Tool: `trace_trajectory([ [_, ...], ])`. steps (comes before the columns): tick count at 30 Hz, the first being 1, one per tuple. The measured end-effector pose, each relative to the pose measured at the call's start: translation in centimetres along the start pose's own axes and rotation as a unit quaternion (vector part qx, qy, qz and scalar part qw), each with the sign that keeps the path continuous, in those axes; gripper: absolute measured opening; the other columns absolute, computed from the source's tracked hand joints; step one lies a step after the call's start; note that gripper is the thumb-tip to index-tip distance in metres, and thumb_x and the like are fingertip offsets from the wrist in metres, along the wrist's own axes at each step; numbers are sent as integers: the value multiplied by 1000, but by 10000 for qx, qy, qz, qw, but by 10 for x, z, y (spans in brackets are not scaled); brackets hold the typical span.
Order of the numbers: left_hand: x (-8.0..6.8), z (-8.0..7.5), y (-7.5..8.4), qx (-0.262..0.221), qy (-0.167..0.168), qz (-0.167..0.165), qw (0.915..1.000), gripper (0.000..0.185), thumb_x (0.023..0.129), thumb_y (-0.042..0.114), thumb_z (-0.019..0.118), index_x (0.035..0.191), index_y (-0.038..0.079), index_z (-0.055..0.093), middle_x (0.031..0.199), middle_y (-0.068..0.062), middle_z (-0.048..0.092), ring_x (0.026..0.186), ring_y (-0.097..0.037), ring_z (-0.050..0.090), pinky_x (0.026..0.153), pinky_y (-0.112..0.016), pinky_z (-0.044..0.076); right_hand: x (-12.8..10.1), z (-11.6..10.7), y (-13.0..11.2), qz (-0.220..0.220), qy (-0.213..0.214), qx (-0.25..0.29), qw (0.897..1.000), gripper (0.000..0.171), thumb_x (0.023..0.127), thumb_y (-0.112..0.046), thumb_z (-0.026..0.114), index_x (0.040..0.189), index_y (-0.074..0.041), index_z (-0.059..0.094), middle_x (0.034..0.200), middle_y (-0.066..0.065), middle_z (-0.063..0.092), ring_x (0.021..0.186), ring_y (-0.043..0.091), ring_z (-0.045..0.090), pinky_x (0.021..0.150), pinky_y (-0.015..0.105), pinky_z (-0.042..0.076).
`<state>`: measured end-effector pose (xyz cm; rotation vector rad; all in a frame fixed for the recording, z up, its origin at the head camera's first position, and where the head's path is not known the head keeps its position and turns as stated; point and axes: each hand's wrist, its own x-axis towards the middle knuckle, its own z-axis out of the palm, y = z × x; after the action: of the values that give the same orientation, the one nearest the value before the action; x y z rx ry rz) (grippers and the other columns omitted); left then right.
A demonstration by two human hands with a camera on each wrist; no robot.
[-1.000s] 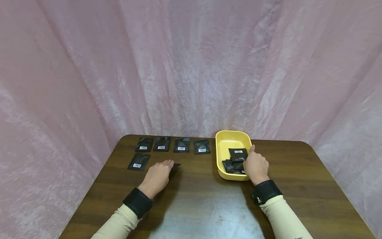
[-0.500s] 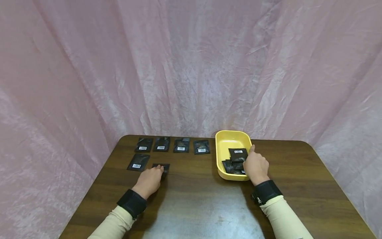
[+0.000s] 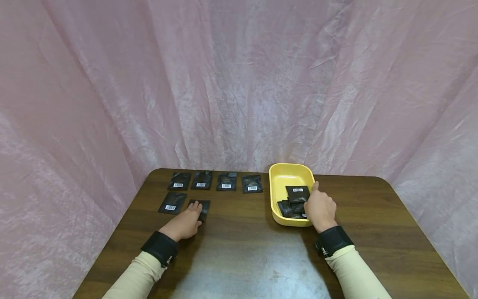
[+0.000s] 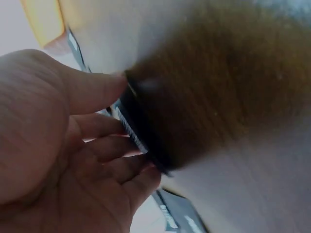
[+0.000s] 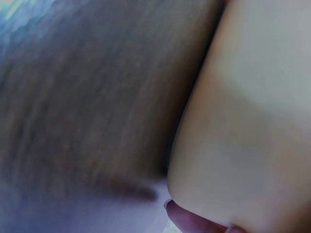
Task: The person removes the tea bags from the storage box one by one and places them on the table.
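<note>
My left hand point(image 3: 189, 216) lies at the table's left with its thumb and fingers pinching a black foil packet point(image 3: 203, 206) flat on the wood. The left wrist view shows the packet's barcoded edge point(image 4: 133, 131) between thumb and fingers. Beside it lies another packet point(image 3: 172, 202), and several more form a row behind point(image 3: 227, 181). My right hand point(image 3: 319, 207) grips the near right rim of a yellow tray point(image 3: 287, 167), its index finger stretched along the rim. Several black packets point(image 3: 297, 193) lie in the tray. In the right wrist view only the tray wall point(image 5: 252, 121) and a fingertip point(image 5: 194, 221) show.
The dark wooden table point(image 3: 246, 257) has rounded far corners and a pale glare patch near me. Pink cloth point(image 3: 239, 83) hangs close behind and on both sides of it.
My left hand has slid left with the black packet, bringing it next to the packet in the second row. The right hand has stayed on the tray.
</note>
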<state>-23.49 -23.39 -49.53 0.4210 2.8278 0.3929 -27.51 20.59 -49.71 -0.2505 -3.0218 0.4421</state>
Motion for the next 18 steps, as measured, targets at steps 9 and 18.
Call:
trace_trajectory([
  [9,8,-4,-18,-305,30,22,9995,68,106,17,63,158,-17,34,168,-42,25,159,-59,25,129,-67,27,-1,1,0,-76,68,30,9999,84,93,-14,64,164,10,25,88,29,73,68,39,68,56,50,52],
  [18,15,-2,-26,-423,46,84,9991,74,108,22,62,160,-17,27,170,-42,19,161,-57,19,131,-66,23,-1,0,0,-63,85,7,9999,83,94,-13,62,164,10,25,87,30,72,68,38,67,56,49,51],
])
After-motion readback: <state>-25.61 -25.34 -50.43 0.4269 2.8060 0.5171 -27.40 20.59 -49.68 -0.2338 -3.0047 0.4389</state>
